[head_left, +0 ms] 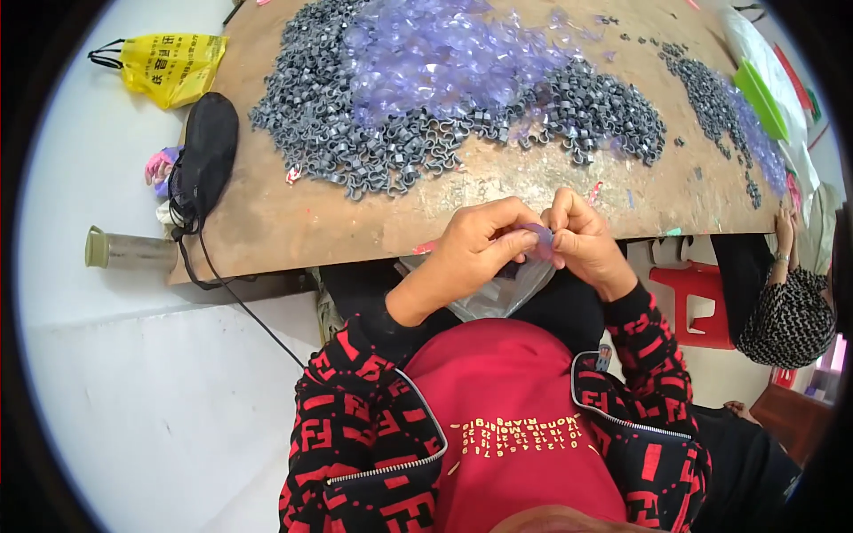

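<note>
Close to the table's near edge, my left hand (484,242) pinches a small translucent purple plastic piece (544,234) between thumb and fingers. The fingers of my right hand (586,242) are closed on the same piece from the other side. Whether a grey clip is also in my fingers is hidden. Beyond my hands lies a large heap of grey curved plastic clips (386,151), with a pile of loose translucent purple pieces (426,67) on top. Below my hands, a clear plastic bag (498,298) rests on my lap.
A yellow bag (178,67), a black pouch (211,142) with a cord and a bottle (138,250) are at the left. At right are another clip heap (706,93), a green tray (760,99), a red stool (697,302) and a seated person (786,315).
</note>
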`<act>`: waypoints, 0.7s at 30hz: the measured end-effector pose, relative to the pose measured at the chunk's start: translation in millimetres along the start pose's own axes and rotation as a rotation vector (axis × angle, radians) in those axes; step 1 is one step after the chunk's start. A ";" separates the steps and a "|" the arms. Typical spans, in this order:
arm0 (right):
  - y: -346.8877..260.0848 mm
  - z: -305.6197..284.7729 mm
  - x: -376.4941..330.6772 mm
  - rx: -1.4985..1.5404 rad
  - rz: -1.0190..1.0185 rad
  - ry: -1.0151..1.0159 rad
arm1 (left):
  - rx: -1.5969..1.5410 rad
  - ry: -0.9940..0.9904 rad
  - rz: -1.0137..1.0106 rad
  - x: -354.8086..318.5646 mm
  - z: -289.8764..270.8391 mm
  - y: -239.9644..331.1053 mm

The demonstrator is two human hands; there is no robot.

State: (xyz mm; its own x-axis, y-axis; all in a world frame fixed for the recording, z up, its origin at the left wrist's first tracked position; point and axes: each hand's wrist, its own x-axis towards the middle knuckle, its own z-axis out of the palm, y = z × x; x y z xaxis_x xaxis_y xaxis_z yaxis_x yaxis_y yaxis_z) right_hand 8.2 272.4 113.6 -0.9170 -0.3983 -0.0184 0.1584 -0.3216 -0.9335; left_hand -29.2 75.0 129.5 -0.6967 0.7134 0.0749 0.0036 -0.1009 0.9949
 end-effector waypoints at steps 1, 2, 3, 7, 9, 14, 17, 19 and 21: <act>6.0 2.8 -0.7 0.105 -0.037 -0.019 | 0.041 -0.032 0.016 -0.8 -0.4 5.8; 10.1 4.9 -3.0 0.210 -0.075 -0.034 | 0.035 -0.034 0.007 -0.6 -2.9 7.3; 3.9 7.7 -2.6 0.075 -0.004 0.004 | -0.072 -0.091 -0.072 -2.8 -7.3 8.8; -26.0 -2.4 6.2 -0.237 0.123 -0.157 | -0.122 -0.208 -0.152 -1.5 -15.0 8.7; -29.3 -6.1 6.1 -0.254 0.204 -0.204 | -0.056 -0.201 -0.115 -2.2 -11.0 4.5; -2.9 6.5 -15.4 -0.022 0.173 -0.071 | 0.001 -0.096 -0.114 -19.6 2.1 -5.4; 31.6 10.0 -32.2 -0.131 0.275 0.013 | 0.600 -0.117 0.026 -36.5 -5.1 -18.6; 60.6 7.0 -39.3 -0.334 0.272 0.056 | 0.697 -0.123 -0.015 -41.3 -15.2 -18.9; 72.1 3.9 -35.6 -0.765 0.130 0.072 | 0.712 -0.028 0.016 -29.3 -24.7 -12.9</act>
State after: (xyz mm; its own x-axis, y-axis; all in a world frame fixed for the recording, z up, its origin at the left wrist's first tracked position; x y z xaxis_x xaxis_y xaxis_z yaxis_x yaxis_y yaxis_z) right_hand 53.6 260.0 48.3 -0.9342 -0.3268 -0.1431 -0.0065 0.4166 -0.9091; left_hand -26.6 38.3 112.8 -0.6740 0.7342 0.0821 0.4881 0.3591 0.7955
